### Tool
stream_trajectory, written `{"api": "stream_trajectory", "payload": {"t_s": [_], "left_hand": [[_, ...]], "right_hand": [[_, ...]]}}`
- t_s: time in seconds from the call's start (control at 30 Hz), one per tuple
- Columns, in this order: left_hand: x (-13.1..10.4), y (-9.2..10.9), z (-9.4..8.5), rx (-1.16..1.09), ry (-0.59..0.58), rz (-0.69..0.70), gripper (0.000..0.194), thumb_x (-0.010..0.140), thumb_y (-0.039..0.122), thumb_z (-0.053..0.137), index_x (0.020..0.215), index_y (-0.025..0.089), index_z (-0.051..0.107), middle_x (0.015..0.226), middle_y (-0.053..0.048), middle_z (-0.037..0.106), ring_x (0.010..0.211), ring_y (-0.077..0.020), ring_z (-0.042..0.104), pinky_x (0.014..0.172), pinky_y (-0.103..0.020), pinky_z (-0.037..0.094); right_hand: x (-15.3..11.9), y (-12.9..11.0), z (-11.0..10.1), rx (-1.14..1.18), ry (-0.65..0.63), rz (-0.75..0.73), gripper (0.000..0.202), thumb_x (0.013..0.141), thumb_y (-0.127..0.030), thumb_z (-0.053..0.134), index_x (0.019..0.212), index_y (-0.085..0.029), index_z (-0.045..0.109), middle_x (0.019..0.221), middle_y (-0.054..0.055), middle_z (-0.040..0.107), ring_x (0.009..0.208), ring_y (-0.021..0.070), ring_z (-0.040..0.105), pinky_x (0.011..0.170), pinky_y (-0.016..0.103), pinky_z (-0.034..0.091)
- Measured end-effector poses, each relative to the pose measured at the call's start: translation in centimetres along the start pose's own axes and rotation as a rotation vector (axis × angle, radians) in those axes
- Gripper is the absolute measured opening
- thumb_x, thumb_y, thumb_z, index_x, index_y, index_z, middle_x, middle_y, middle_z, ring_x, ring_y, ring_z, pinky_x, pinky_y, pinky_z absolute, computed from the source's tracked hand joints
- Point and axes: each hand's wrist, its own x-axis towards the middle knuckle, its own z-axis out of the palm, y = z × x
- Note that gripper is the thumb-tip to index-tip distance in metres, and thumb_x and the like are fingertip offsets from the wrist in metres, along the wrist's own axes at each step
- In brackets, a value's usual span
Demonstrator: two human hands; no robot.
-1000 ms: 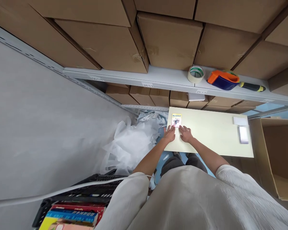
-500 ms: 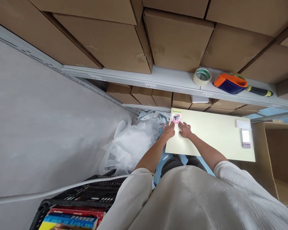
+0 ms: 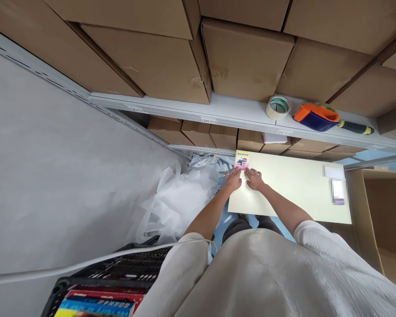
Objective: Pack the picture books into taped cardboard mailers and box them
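A small book (image 3: 242, 159) with a yellow and pink cartoon cover lies flat at the far left corner of the cream tabletop (image 3: 293, 189). My left hand (image 3: 232, 179) rests at its lower left edge, fingers stretched out and touching the cover's near edge. Against the lower right edge lie the fingertips of my right hand (image 3: 254, 179), whose fingers are also extended. Neither hand is wrapped around anything.
Shelves of cardboard boxes (image 3: 247, 61) rise in front, with a tape roll (image 3: 278, 107) and an orange-blue tape dispenser (image 3: 317, 117) on the ledge. Plastic bags (image 3: 185, 193) heap at left. A black crate (image 3: 119, 268) holds books; an open carton (image 3: 363, 211) stands right.
The view has shifted very slightly. Both hands stay at the book's near edge, with the left fingers a little closer in over its corner.
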Motion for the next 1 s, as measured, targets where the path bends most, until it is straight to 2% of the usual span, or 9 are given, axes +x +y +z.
{"api": "stream_trajectory", "payload": {"t_s": [0.17,0.43,0.6,0.73,0.87,1.0], "left_hand": [[-1.1,0.3,-0.1,-0.034,0.076,0.022,0.068,0.101,0.021,0.051,0.168,0.027,0.04,0.18,-0.01,0.032,0.166,-0.0308,0.029,0.134,-0.057,0.024],[-2.4,1.7,0.0,-0.095,0.067,0.053,0.063,0.101,0.022,0.051,0.164,0.021,0.047,0.176,-0.014,0.037,0.164,-0.0331,0.032,0.133,-0.057,0.026],[-3.3,3.6,0.4,-0.113,0.069,0.087,0.059,0.1,0.02,0.053,0.159,0.021,0.053,0.173,-0.013,0.043,0.162,-0.0307,0.037,0.133,-0.053,0.029],[-3.9,5.9,0.5,-0.186,0.073,0.182,0.054,0.1,0.019,0.054,0.154,0.022,0.057,0.168,-0.012,0.051,0.158,-0.0289,0.044,0.131,-0.05,0.036],[-4.8,8.1,0.6,-0.367,0.115,0.318,0.048,0.101,0.018,0.053,0.148,0.021,0.063,0.156,-0.011,0.062,0.148,-0.0239,0.056,0.128,-0.043,0.042],[-5.8,10.0,0.5,-0.471,0.153,0.364,0.043,0.1,0.018,0.055,0.141,0.021,0.067,0.148,-0.011,0.069,0.139,-0.0231,0.064,0.123,-0.043,0.048]], "right_hand": [[-1.5,0.7,-0.3,0.054,0.111,-0.022,0.066,0.097,-0.02,0.046,0.162,-0.026,0.05,0.182,0.006,0.025,0.159,0.036,0.032,0.124,0.058,0.034],[-5.1,2.6,-0.4,0.142,0.129,0.091,0.064,0.1,-0.021,0.046,0.164,-0.028,0.051,0.178,0.006,0.036,0.157,0.0335,0.038,0.122,0.055,0.039],[-8.5,4.6,0.3,0.188,0.177,0.15,0.057,0.103,-0.021,0.046,0.159,-0.025,0.057,0.174,0.007,0.044,0.154,0.031,0.045,0.122,0.05,0.042],[-11.8,6.9,0.1,0.235,0.285,0.18,0.054,0.102,-0.021,0.048,0.154,-0.025,0.061,0.169,0.009,0.051,0.152,0.0302,0.049,0.121,0.049,0.044],[-15.4,10.0,-1.7,0.313,0.467,0.186,0.051,0.102,-0.024,0.045,0.148,-0.023,0.065,0.162,0.011,0.058,0.149,0.0297,0.053,0.122,0.05,0.044],[-18.5,14.2,-6.2,0.334,0.709,0.208,0.051,0.102,-0.029,0.042,0.147,-0.023,0.064,0.154,0.013,0.063,0.145,0.0302,0.056,0.123,0.053,0.043]]}}
